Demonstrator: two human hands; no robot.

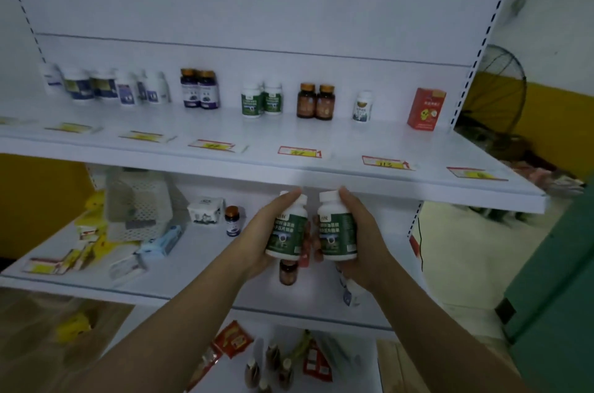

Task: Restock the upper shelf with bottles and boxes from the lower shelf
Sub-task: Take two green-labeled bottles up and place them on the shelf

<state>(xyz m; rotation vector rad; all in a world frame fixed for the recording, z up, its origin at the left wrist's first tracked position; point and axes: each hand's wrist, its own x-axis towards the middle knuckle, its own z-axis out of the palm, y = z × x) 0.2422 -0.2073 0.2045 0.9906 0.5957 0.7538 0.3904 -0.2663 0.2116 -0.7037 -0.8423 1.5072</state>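
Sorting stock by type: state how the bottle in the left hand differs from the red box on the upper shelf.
The bottle is round, white with a green label; the red box is a square-edged carton. The bottle is gripped in the left hand below the upper shelf; the box stands free at that shelf's right end. The bottle leans slightly; the box stands upright. Both face their printed fronts forward.

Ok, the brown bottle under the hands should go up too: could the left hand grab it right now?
Probably not: the left hand is full, gripping a green-label bottle. The brown bottle itself stands close below, unblocked.
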